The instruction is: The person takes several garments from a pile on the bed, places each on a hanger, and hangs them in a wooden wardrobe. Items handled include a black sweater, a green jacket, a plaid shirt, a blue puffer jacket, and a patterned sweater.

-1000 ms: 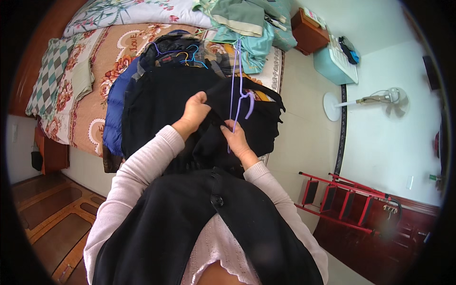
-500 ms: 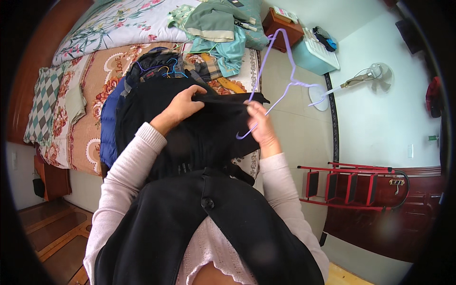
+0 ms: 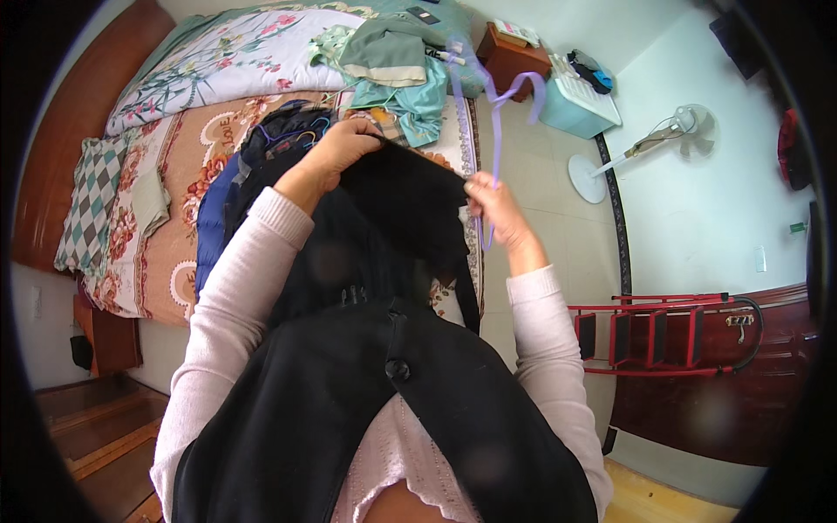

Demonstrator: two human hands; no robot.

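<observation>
Above the near part of a bed, a black garment is held up with its upper edge stretched between the person's two hands. The left hand's grip pinches one end of that edge between thumb and fingers. The right hand's grip is closed on the other end and also on a purple clothes hanger, which rises past the fingers, its top blurred.

Left of the garment lies a blue puffer jacket. Farther up the bed, a turquoise garment lies just below a sage-green one, and a white floral quilt spreads to their left. Right of the bed stand a wooden nightstand, a turquoise storage bin, a pedestal fan and, nearer the person, a red stepladder.
</observation>
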